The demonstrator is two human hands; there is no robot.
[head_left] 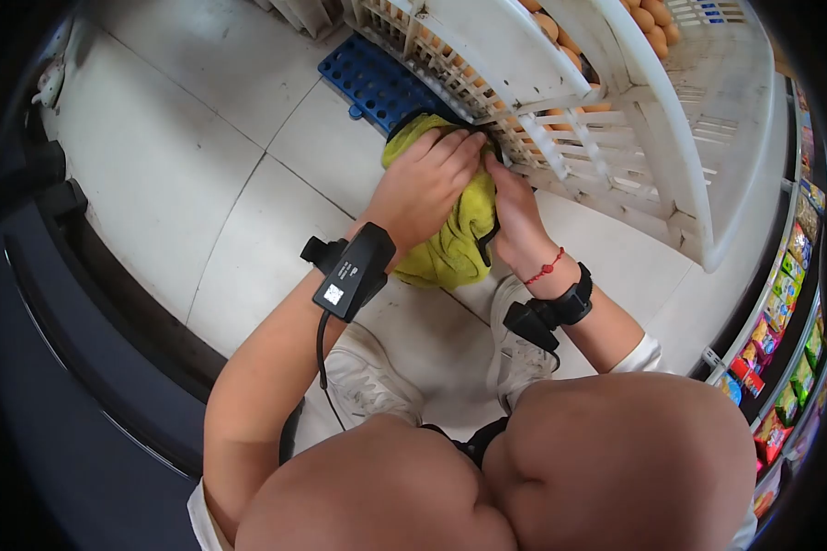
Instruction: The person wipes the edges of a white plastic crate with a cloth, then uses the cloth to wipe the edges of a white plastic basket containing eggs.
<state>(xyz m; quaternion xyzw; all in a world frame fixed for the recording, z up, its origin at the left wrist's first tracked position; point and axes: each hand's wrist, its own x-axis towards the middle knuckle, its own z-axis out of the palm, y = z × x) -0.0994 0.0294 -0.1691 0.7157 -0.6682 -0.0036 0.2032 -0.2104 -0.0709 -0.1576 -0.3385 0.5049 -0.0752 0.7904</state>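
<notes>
Far left there's a dark cabinet front [73, 367] running along the edge of the white tile floor [175, 165], nothing on that bit afaict. Moving in, my left hand [423, 188] is laid flat over a yellow-green cloth [446, 248], fingers together and curled down on top of it, pressing it against the lower edge of a white plastic crate [606, 138]. There's a black sensor unit [354, 271] strapped at that wrist w/ a cable hanging off it. The cloth is bunched up, hanging down btwn both hands, just above the floor and right at the crate's slatted side. Behind it a blue plastic pallet [372, 78] lies on the floor under the crate. Right hand [515, 207] is tucked in beside the cloth, fingers closed into its right edge where it meets the crate; can't see the fingertips tho. Red string bracelet [547, 268] and a black strap [570, 303] on that wrist. Crate's got eggs [648, 18] up top. White sneakers [368, 381] and knees below. Far right, shelves w/ snack packets [781, 303].
</notes>
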